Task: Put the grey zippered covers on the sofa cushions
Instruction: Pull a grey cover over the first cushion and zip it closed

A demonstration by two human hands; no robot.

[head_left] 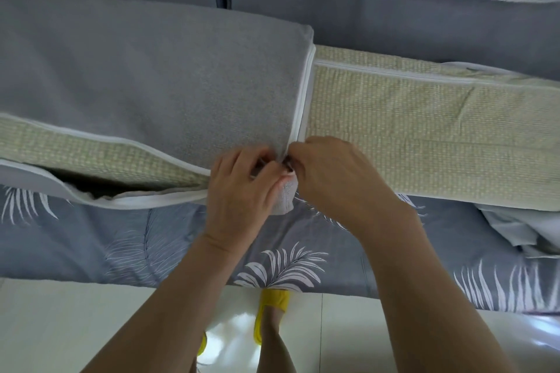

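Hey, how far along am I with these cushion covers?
Done: the grey cover on the left looks filled out and fitted. In hand: your left hand and right hand pinch its near corner, where the white zipper tape ends. Left: the zipper opening along the left edge gapes, unzipped.

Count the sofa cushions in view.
2. Left cushion, grey cover on top, left hand and right hand pinching its corner; right cushion beside it, woven green face up. Others may be hidden.
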